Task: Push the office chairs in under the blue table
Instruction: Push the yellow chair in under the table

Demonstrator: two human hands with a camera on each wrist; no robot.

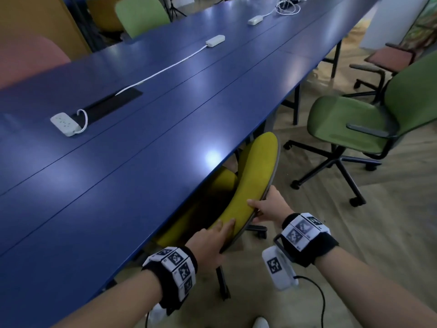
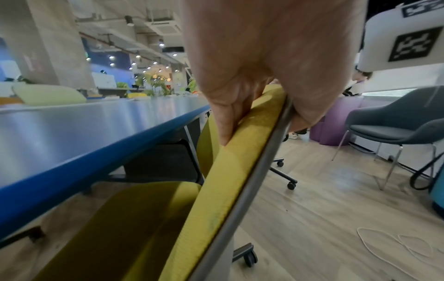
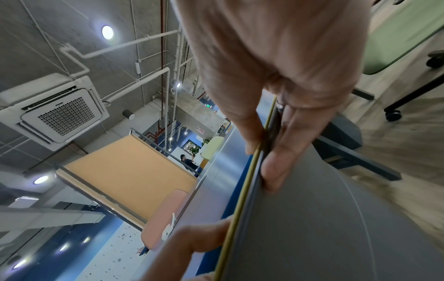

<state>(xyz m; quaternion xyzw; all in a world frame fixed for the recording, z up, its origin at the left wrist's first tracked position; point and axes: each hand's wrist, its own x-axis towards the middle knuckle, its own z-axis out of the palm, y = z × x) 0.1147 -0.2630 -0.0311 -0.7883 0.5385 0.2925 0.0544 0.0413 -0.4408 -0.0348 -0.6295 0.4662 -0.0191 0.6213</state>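
A yellow office chair stands at the near edge of the long blue table, its seat mostly under the tabletop and its backrest close to the edge. My left hand grips the backrest's top rim, fingers on the yellow front and thumb behind on the grey shell. My right hand pinches the same rim further along, thumb on the yellow padding, fingers on the grey back. A green office chair stands out on the floor to the right, away from the table.
White power strips and cables lie on the tabletop. A pink chair stands further right; green and pink chair backs show across the table. Wooden floor lies open behind the yellow chair. A white cable lies on the floor.
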